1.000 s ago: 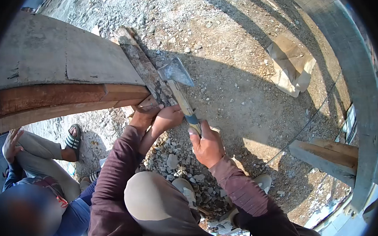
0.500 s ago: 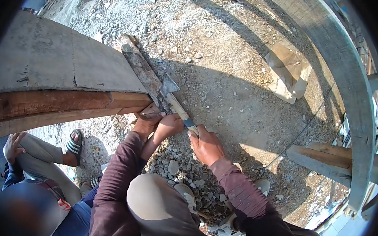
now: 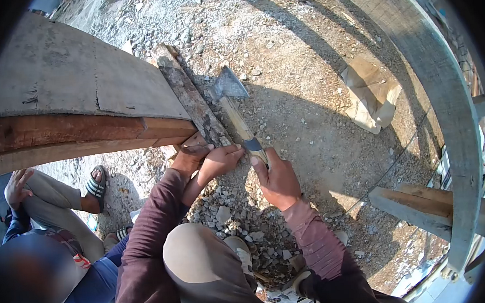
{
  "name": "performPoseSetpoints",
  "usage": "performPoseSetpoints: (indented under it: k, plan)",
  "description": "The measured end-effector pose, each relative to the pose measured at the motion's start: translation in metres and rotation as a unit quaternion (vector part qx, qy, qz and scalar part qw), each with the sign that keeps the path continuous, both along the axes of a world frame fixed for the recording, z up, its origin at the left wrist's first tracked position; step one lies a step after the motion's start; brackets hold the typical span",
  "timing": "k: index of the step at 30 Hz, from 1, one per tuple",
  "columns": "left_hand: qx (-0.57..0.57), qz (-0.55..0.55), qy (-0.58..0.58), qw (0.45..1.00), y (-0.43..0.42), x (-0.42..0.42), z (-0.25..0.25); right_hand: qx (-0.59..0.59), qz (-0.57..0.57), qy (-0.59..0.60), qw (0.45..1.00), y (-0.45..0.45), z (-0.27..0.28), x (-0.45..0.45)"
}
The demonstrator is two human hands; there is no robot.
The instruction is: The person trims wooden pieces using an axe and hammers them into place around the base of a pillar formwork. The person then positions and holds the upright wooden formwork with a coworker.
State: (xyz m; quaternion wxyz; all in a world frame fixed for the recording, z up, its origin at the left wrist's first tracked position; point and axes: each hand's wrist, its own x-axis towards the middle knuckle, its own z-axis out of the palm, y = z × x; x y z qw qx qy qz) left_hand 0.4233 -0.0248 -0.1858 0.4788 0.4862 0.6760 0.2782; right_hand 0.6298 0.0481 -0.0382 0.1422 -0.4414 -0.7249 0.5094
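Observation:
My right hand (image 3: 279, 178) is closed round the handle of a hatchet (image 3: 240, 118). Its blade is raised over the ground, just right of a rough, weathered plank (image 3: 190, 99). At the lower end of this plank my left hand (image 3: 188, 160) is closed on the wood, its fingers partly hidden. A co-worker's hand (image 3: 221, 161) lies against mine and also holds the plank's end. The plank slants up and left past the corner of a large panel (image 3: 82, 67).
The co-worker (image 3: 89, 272) crouches at the lower left. Reddish timber (image 3: 63, 132) edges the panel. A crumpled paper bag (image 3: 372, 93) lies on the gravel, with a beam (image 3: 412, 208) and a curved-looking board (image 3: 444, 83) at the right. Broken stones (image 3: 224, 213) lie below the hands.
The hatchet came down onto the plank's right edge half a second ago and has since risen again, up and to the right. My left hand and the co-worker's hand stay at the plank's end.

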Motion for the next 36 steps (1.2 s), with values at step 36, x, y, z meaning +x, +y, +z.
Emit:
performPoseSetpoints:
  k: [36]
  plan:
    - [-0.032, 0.009, 0.003, 0.999, 0.01, -0.008, -0.005, 0.018, 0.148, -0.065, 0.987, 0.016, -0.033, -0.004]
